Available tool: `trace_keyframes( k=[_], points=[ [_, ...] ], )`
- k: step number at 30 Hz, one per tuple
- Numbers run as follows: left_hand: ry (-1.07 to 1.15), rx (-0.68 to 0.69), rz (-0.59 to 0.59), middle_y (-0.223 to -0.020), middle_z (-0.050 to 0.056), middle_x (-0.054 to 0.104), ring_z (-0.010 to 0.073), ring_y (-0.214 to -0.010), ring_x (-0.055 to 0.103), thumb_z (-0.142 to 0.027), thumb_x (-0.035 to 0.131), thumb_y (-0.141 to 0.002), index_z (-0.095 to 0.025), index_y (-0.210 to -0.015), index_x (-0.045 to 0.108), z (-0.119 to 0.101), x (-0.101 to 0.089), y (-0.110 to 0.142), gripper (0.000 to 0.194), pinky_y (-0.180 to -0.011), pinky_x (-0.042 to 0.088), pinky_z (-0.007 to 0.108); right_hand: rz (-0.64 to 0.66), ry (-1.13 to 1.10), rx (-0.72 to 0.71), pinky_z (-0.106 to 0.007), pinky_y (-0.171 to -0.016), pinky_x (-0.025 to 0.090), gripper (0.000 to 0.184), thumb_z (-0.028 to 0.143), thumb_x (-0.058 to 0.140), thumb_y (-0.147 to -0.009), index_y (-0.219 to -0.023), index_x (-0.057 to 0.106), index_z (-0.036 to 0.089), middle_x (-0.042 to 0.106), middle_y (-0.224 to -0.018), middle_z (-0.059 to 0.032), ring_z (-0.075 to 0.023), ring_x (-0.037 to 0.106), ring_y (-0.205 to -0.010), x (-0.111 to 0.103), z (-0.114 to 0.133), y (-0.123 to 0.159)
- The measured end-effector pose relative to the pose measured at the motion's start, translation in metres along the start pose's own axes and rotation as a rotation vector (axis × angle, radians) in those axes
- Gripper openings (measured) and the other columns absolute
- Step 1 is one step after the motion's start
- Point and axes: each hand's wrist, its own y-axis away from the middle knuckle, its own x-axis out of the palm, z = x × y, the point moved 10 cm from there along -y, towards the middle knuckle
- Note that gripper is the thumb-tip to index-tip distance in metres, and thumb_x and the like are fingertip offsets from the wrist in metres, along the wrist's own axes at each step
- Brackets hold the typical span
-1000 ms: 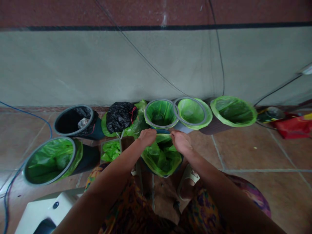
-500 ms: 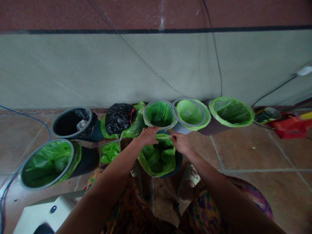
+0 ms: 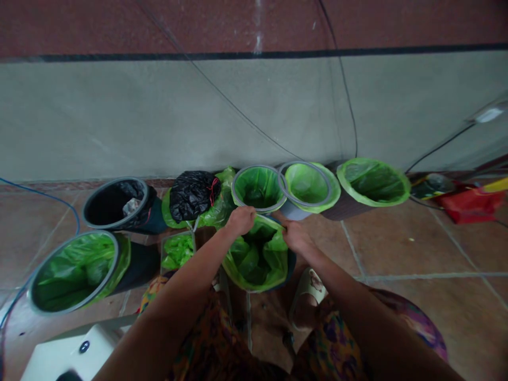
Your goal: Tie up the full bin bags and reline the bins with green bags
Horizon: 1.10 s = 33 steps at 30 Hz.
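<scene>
Glossy, creased green plastic liner (image 3: 254, 278) in dark-blue round bin (image 3: 292, 264). Left hand (image 3: 241, 220), fingers looser before, now curled on liner's far edge; right hand (image 3: 297, 236) pinches edge opposite.

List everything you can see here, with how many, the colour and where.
Black-lined bin: one, dark, grey rim, left by wall
Green-lined bins: five, mixed; front left, between the feet, three along wall
Grey ring: one, grey, on middle of those three
Black bag: one, black, red tie, beside black-lined bin
Clear box: one, green plastic inside, left of hands
Blue cable: blue, left floor, count unclear
Wall wires: two, dark, on wall
Red object: one, red, far right
White object: one, white, bottom left
Patterned object: one, purple, lower right
Sandals: two, pale, on feet
Left hand, right hand: one each, bare, on front bin's liner edge
</scene>
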Motion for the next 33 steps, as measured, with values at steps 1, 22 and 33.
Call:
trace_keyframes(
  k=[1,22,33],
  points=[
    [-0.003,-0.013,0.013,-0.106,0.006,0.072,0.0177,-0.102,0.065,-0.024,0.038,-0.094,-0.019,-0.103,0.070,0.004,0.004,-0.001,0.034,-0.093,0.048,0.027,-0.012,-0.019,0.015,-0.028,-0.077,0.045,0.027,0.018,0.048,-0.085,-0.094,0.074,0.015,0.074,-0.097,-0.0124,-0.0222,0.067,-0.091,0.001,-0.005,-0.002],
    [0.139,-0.396,0.134,-0.115,0.011,0.071,0.0201,-0.107,0.067,-0.030,0.038,-0.094,-0.019,-0.110,0.072,0.051,0.050,-0.020,0.038,-0.086,0.052,0.028,-0.080,-0.524,0.189,-0.024,-0.075,0.051,0.023,0.020,0.055,-0.083,-0.095,0.074,0.017,0.075,-0.094,-0.0058,-0.0151,0.068,-0.083,0.033,-0.059,-0.041],
    [0.238,-0.516,0.065,-0.113,0.009,0.073,0.0214,-0.109,0.067,-0.035,0.049,-0.091,-0.024,-0.109,0.073,0.061,0.054,-0.026,0.032,-0.086,0.053,0.028,-0.166,-0.376,0.306,-0.027,-0.088,0.051,0.027,0.020,0.054,-0.087,-0.104,0.074,0.019,0.074,-0.107,-0.0073,-0.0177,0.068,-0.099,0.028,-0.066,-0.054]
  ],
)
